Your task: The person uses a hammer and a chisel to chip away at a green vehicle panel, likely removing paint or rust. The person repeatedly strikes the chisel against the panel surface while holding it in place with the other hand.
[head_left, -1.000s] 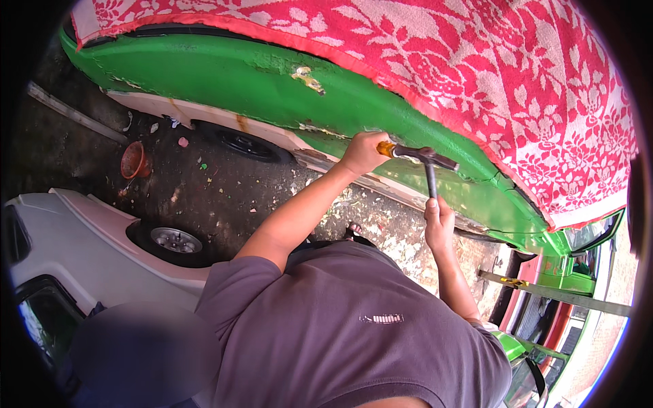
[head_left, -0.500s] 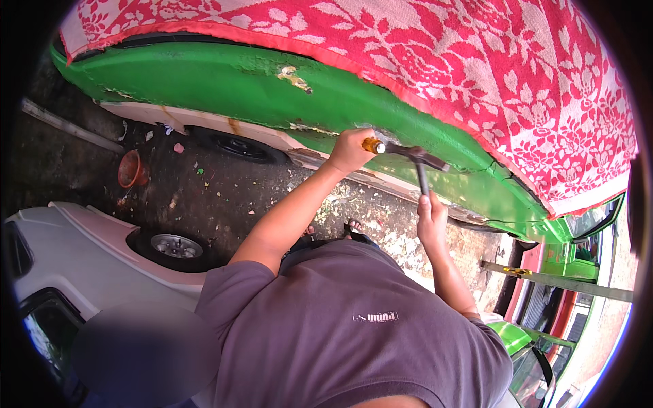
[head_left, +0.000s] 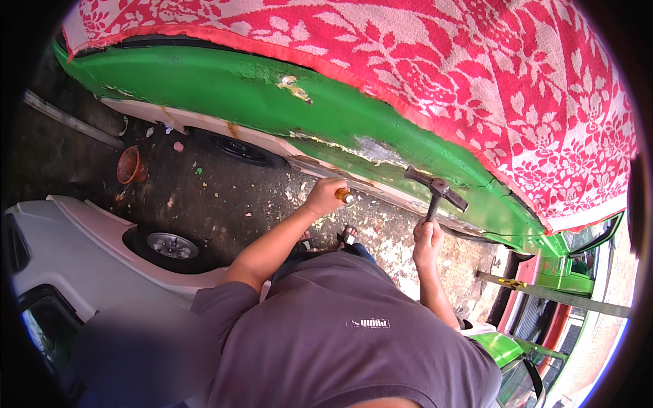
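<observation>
My left hand (head_left: 324,198) is closed around an amber-handled tool (head_left: 344,196). Only the pale butt end of its handle sticks out, and the rest is hidden in the fist. My right hand (head_left: 427,239) grips a hammer (head_left: 439,186) by its dark shaft, head upward and away from me. Both tools are apart from each other. Beyond them curves the green side panel (head_left: 204,71) of a vehicle. Paint has broken away in a bare grey patch (head_left: 377,151) between the two hands, and a smaller chipped spot (head_left: 294,87) lies farther left.
A red-and-white floral cloth (head_left: 435,61) covers the vehicle's upper part. Paint flakes litter the dark ground around my feet. At left stand an orange bucket (head_left: 129,165) and a pale car (head_left: 88,251) with a wheel. A metal bar (head_left: 558,296) lies at right.
My left hand has pulled back from the green panel toward my body with the amber-handled tool, uncovering the bare patch. The hammer has shifted slightly right and nearer, away from that tool.
</observation>
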A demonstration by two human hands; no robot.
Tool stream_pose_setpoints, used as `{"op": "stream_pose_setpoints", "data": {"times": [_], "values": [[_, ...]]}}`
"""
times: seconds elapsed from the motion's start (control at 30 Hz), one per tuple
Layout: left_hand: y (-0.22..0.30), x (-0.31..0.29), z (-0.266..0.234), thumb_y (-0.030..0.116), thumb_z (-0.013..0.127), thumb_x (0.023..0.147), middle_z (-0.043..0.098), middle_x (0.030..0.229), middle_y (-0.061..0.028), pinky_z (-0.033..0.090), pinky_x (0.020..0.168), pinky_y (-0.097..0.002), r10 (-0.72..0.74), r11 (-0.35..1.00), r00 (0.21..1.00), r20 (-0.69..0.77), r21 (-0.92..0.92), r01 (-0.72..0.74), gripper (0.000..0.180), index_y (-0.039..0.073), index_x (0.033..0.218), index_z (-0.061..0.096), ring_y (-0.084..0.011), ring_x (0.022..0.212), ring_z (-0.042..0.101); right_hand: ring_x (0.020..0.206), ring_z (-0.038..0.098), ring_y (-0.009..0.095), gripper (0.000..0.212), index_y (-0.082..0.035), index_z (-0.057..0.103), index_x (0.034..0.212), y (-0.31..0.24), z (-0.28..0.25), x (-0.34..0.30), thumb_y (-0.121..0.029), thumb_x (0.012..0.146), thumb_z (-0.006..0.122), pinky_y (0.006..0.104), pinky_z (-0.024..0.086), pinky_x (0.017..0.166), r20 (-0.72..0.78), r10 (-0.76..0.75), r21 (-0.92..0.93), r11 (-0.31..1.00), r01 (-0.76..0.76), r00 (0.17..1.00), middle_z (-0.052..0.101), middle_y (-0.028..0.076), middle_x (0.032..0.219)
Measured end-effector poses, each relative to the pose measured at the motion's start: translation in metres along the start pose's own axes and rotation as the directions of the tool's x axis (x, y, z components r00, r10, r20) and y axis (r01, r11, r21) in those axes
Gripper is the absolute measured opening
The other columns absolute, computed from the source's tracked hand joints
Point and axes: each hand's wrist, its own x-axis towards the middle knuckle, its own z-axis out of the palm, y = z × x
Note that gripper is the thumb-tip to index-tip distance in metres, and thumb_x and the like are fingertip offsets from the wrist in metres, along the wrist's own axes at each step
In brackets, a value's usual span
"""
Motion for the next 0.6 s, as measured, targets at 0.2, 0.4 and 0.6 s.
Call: {"op": "stream_pose_setpoints", "data": {"times": [0.2,0.4,0.6], "values": [[0.037,0.037,-0.017,0.001,0.070,0.067,0.049,0.060,-0.0085,0.043,0.057,-0.0377,0.401,0.916,0.916,-0.010,0.037,-0.400,0.023,0.005,0.063,0.047,-0.0283,0.057,0.051,0.055,0.035,0.006,0.043,-0.005,0.045,0.070,0.002,-0.001,0.016,-0.037,0.099,0.047,0.0255,0.028,0.048,0.038,0.046,0.012,0.999,-0.047,0.998,0.039,-0.004,0.059],[0.057,0.060,-0.026,0.000,0.069,0.068,0.046,0.057,-0.0075,0.041,0.055,-0.0366,0.479,0.877,0.877,-0.033,-0.035,-0.480,0.024,0.006,0.061,0.047,-0.0269,0.053,0.048,0.056,0.035,0.006,0.044,-0.005,0.046,0.071,-0.012,0.003,0.020,-0.039,0.099,0.047,0.0253,0.028,0.049,0.038,0.029,0.038,0.999,-0.031,0.999,0.039,-0.004,0.059],[0.069,0.066,-0.037,0.000,0.069,0.070,0.046,0.057,-0.0076,0.040,0.053,-0.0359,0.491,0.869,0.870,-0.028,-0.054,-0.492,0.023,0.005,0.063,0.048,-0.0261,0.053,0.048,0.057,0.035,0.006,0.043,-0.006,0.046,0.071,-0.009,0.005,0.017,-0.038,0.099,0.047,0.0245,0.029,0.050,0.037,0.036,0.027,0.999,-0.037,0.999,0.040,-0.004,0.061]]}}
